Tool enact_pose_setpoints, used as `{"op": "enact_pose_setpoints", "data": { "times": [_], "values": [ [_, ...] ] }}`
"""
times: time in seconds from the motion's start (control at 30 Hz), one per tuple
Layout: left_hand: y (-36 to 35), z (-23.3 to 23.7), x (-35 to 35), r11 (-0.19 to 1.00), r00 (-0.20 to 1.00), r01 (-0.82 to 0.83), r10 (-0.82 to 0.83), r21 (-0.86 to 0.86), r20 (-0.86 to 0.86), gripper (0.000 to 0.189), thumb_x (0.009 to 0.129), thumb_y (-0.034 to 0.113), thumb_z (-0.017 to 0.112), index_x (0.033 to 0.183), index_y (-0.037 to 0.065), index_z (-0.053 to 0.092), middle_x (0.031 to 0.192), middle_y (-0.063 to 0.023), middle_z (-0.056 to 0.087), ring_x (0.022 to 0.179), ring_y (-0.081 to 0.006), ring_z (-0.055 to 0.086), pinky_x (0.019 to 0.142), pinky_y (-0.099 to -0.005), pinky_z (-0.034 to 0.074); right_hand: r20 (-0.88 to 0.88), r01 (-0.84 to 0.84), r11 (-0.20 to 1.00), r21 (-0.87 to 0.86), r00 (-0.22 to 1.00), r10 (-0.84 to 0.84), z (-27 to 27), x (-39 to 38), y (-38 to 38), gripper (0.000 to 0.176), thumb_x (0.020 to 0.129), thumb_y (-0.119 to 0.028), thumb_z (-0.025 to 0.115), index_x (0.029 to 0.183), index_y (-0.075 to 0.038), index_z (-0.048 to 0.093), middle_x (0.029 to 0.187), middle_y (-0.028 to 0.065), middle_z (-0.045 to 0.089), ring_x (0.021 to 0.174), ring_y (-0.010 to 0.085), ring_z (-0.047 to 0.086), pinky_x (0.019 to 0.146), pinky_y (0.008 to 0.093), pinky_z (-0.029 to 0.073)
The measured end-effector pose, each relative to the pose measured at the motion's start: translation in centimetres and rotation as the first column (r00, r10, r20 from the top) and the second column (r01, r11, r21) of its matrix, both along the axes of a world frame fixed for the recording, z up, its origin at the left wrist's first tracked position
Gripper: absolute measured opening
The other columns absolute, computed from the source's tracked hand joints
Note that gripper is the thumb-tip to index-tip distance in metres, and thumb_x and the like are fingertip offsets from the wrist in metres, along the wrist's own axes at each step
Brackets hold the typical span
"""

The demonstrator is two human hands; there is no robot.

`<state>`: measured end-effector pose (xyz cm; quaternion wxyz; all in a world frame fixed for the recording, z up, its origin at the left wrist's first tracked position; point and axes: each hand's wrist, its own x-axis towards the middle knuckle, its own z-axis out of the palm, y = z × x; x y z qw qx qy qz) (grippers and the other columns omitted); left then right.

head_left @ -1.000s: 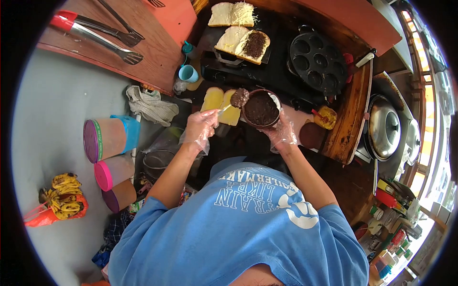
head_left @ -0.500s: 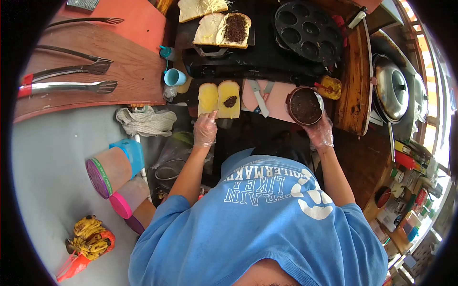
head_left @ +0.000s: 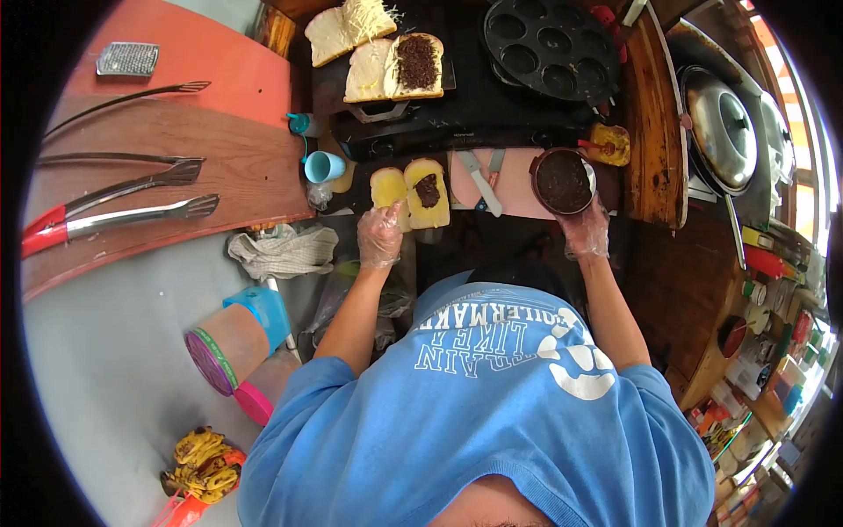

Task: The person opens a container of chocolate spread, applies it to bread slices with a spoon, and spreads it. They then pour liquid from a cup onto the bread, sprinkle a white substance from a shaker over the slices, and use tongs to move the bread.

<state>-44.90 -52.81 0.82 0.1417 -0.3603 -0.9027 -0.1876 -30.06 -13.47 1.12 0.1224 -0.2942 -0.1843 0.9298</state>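
A clear plastic glove covers my left hand, whose fingers are closed at the near edge of a buttered bread slice. Joined to it on the right is a second bread slice, a patch of chocolate sprinkles on its yellow spread. My right hand, gloved as well, grips the near side of a round brown tub. Dark sprinkles fill the tub, and a pale lining shows at its right rim. Its underside and some of my fingers are hidden.
Two knives lie on a pink cutting board. Behind stands a black griddle with more topped bread and a round-welled pan. A light-blue cup and several tongs are at left.
The sprinkle patch on the right slice is longer. Both slices now look slightly tilted, with my left hand still at their near edge. The whole view has shifted a little.
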Motion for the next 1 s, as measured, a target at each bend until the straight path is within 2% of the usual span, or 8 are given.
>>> {"op": "enact_pose_setpoints", "data": {
  "times": [0.2,0.27,0.5,0.6,0.67,0.77,0.93,1.0],
  "values": [
    [0.4,1.6,-1.5,0.995,1.0,-0.013,0.011,-0.099,-0.019,0.028,0.077,-0.002,0.061,0.102,0.008,0.071,0.074,-0.0071,0.063,0.074,-0.0282,0.063,0.064,-0.042,0.046,0.019,-0.013,1.0,0.004,1.0,0.013,-1.1,-0.5,-0.9,0.049,0.104,-0.037,0.048,0.146,-0.01,0.044,0.148,0.0127,0.047,0.137,0.0312,0.046,0.109,0.0511,0.046],
    [0.3,0.9,-2.2,0.987,0.999,-0.053,0.053,-0.151,-0.007,0.024,0.083,0.003,0.059,0.105,0.008,0.07,0.079,-0.0091,0.066,0.077,-0.0287,0.063,0.072,-0.0418,0.048,0.026,0.005,1.0,-0.029,1.0,-0.004,-1.4,-0.9,-1.1,0.05,0.104,-0.037,0.049,0.145,-0.01,0.045,0.148,0.0126,0.047,0.136,0.0315,0.047,0.108,0.0505,0.047],
    [1.6,1.5,-4.6,0.924,0.959,-0.167,0.234,-0.345,0.162,0.02,0.091,0.014,0.055,0.097,0.004,0.072,0.08,-0.0153,0.068,0.081,-0.0323,0.066,0.073,-0.0468,0.051,0.014,-0.01,0.999,-0.035,1.0,0.01,-1.1,-1.0,-1.1,0.049,0.104,-0.037,0.05,0.146,-0.011,0.045,0.149,0.0122,0.047,0.136,0.0313,0.047,0.107,0.0507,0.048],
    [0.7,0.6,-5.8,0.912,0.945,-0.149,0.245,-0.382,0.218,0.022,0.095,0.012,0.05,0.098,0.003,0.07,0.088,-0.0203,0.069,0.085,-0.0372,0.067,0.078,-0.0484,0.053,0.081,-0.029,0.999,0.043,0.996,0.025,-1.6,-1.2,-0.9,0.055,0.103,-0.044,0.049,0.145,-0.01,0.043,0.148,0.0134,0.046,0.136,0.0324,0.046,0.11,0.0536,0.045],
    [-0.1,0.7,-5.1,0.97,0.917,-0.236,0.244,-0.062,0.316,0.019,0.093,0.008,0.052,0.101,0.003,0.069,0.092,-0.0204,0.069,0.089,-0.0383,0.067,0.08,-0.0467,0.053,0.264,-0.065,0.988,0.137,0.964,0.027,-1.7,-0.8,-0.7,0.06,0.101,-0.051,0.05,0.145,-0.01,0.043,0.144,0.0129,0.049,0.132,0.0343,0.049,0.105,0.0528,0.047],
    [-0.9,1.5,-3.8,0.961,0.818,-0.242,0.275,-0.131,0.506,0.019,0.09,0.005,0.056,0.105,0.005,0.068,0.097,-0.0197,0.07,0.092,-0.0387,0.067,0.083,-0.0462,0.053,0.407,-0.172,0.96,0.223,0.911,0.069,-1.3,0.3,-0.5,0.061,0.1,-0.055,0.051,0.14,-0.009,0.047,0.137,0.0128,0.053,0.126,0.0354,0.052,0.098,0.0504,0.049],
    [-0.9,-1.5,-2.8,0.986,0.86,-0.164,0.156,-0.026,0.485,0.017,0.09,0.005,0.056,0.103,0.007,0.067,0.092,-0.018,0.069,0.089,-0.039,0.066,0.081,-0.0478,0.053,0.537,-0.164,0.981,0.105,0.839,0.083,-4.1,2.5,-1.3,0.056,0.1,-0.053,0.051,0.131,-0.007,0.05,0.127,0.0135,0.055,0.117,0.0345,0.056,0.094,0.0493,0.05],
    [0.0,-0.2,-3.8,0.97,0.912,-0.144,0.207,-0.197,0.354,0.016,0.092,0.012,0.056,0.1,0.007,0.069,0.087,-0.0172,0.068,0.085,-0.0387,0.066,0.076,-0.0489,0.053,0.633,-0.192,0.978,0.084,0.768,0.097,-5.6,3.8,-1.8,0.058,0.1,-0.054,0.051,0.131,-0.006,0.049,0.125,0.0139,0.056,0.115,0.0351,0.056,0.094,0.0504,0.049]
  ]
}}
